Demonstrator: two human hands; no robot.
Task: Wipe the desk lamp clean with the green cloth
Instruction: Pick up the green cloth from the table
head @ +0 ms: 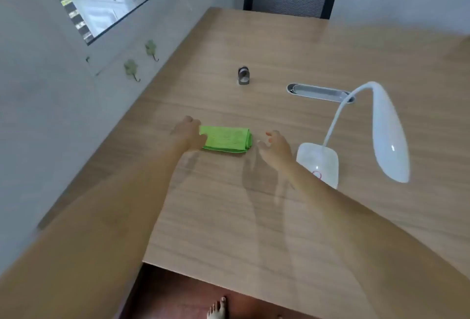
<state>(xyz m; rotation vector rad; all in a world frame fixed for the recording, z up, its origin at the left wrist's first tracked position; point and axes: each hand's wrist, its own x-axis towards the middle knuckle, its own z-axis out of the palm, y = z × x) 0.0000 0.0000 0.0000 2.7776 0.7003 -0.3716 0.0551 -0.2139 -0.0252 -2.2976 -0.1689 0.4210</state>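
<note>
At 9 o'clock of the wooden desk [254, 217] stands a white wall with two leaf-shaped hooks [131, 69]. The left hand [189, 133] lies at the left end of the folded green cloth [227, 139]; its fingers are curled there, but I cannot tell if they grip it. The cloth rests flat near the desk centre. At 3 o'clock of the cloth the right hand [276, 147] hovers with fingers spread, holding nothing. Further at 3 o'clock is the white desk lamp [386, 130], its base just beside this hand.
</note>
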